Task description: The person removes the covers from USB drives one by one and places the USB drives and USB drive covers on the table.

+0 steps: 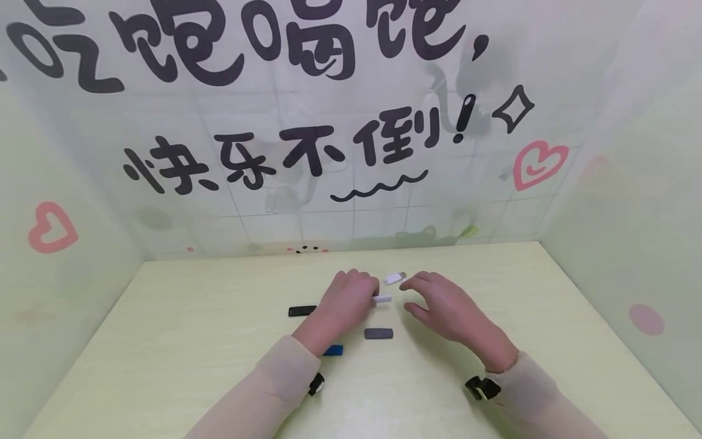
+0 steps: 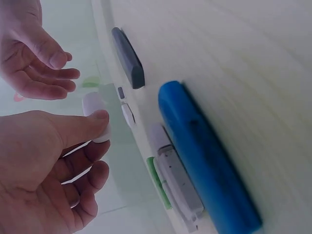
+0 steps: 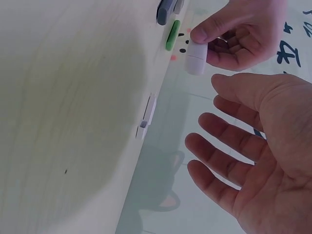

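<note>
My left hand (image 1: 351,299) pinches a white USB stick (image 1: 382,299) between thumb and fingers, held above the table. In the right wrist view the held stick (image 3: 196,58) has a rounded end and a seam across it. My right hand (image 1: 446,308) is just to the right of it, fingers spread and slightly bent, holding nothing. Behind the hands lies another white USB stick (image 1: 393,278) with its metal plug showing. A grey stick (image 1: 378,333) lies in front of the left hand, and a blue one (image 1: 333,350) is partly hidden under the left forearm.
A black stick (image 1: 301,311) lies left of the left wrist. In the left wrist view a whitish stick (image 2: 179,175) and a green one (image 2: 158,181) lie beside the blue one. A lettered wall (image 1: 329,213) closes the table's back, with side walls left and right.
</note>
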`<act>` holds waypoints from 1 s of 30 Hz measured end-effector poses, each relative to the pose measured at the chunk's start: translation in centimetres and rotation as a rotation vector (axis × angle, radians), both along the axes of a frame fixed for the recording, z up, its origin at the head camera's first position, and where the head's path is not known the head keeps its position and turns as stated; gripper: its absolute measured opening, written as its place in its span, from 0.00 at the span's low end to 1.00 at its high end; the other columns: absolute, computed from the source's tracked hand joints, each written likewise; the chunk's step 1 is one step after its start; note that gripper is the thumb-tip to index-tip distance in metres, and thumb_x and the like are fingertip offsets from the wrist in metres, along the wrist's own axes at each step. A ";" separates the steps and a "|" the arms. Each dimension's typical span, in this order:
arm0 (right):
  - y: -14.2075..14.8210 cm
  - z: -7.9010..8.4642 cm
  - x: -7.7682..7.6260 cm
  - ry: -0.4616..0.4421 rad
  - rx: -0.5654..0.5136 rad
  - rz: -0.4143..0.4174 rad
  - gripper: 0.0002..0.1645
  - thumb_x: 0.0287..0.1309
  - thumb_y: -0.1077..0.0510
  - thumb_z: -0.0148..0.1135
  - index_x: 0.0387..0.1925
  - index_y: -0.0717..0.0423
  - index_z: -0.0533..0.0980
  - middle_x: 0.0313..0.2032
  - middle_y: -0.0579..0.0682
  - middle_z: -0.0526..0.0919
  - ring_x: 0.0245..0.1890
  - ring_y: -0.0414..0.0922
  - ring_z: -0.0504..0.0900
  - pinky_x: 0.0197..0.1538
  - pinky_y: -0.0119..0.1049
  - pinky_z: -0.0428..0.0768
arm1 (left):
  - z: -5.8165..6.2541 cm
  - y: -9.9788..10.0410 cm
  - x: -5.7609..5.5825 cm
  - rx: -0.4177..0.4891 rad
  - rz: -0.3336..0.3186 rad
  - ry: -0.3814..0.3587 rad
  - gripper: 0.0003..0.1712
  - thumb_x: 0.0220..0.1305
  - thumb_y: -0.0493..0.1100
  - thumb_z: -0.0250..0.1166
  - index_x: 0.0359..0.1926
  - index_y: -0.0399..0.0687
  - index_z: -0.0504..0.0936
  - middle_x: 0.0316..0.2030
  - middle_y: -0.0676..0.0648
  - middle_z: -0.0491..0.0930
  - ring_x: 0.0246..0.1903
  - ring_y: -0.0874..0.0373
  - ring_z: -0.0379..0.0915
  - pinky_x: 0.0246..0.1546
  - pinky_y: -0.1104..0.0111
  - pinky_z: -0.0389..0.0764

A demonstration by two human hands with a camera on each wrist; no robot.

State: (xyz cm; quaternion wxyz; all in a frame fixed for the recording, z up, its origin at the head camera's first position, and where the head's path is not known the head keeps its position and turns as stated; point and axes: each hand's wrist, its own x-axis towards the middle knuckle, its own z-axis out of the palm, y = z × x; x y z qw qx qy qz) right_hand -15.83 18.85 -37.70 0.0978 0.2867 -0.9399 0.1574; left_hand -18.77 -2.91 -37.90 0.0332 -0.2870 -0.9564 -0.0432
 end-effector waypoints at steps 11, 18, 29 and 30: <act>-1.6 0.0 -0.4 0.040 0.002 0.055 0.20 0.58 0.53 0.70 0.51 0.53 0.81 0.49 0.47 0.82 0.50 0.47 0.80 0.52 0.42 0.78 | 1.0 -1.7 1.8 0.052 0.030 0.081 0.04 0.62 0.45 0.70 0.38 0.54 0.85 0.29 0.57 0.78 0.29 0.59 0.67 0.31 0.69 0.66; -2.7 0.4 -0.3 0.083 0.015 0.095 0.19 0.58 0.52 0.71 0.50 0.52 0.82 0.48 0.46 0.83 0.49 0.46 0.80 0.51 0.40 0.79 | 1.3 -2.7 3.1 0.075 0.025 0.132 0.04 0.62 0.45 0.70 0.38 0.54 0.85 0.30 0.57 0.76 0.29 0.59 0.65 0.30 0.69 0.65; -4.6 0.6 0.0 0.131 0.042 0.165 0.19 0.57 0.51 0.71 0.49 0.52 0.82 0.44 0.45 0.84 0.45 0.45 0.81 0.51 0.39 0.79 | 1.0 -3.8 4.9 0.091 0.027 0.256 0.06 0.61 0.46 0.70 0.39 0.54 0.84 0.31 0.57 0.76 0.30 0.59 0.65 0.30 0.70 0.64; -4.8 0.6 0.1 0.136 0.046 0.172 0.18 0.58 0.51 0.71 0.49 0.52 0.82 0.43 0.45 0.84 0.44 0.44 0.82 0.51 0.39 0.79 | 1.0 -3.9 5.0 0.094 0.028 0.263 0.06 0.61 0.46 0.70 0.39 0.54 0.84 0.32 0.57 0.76 0.30 0.59 0.65 0.30 0.70 0.64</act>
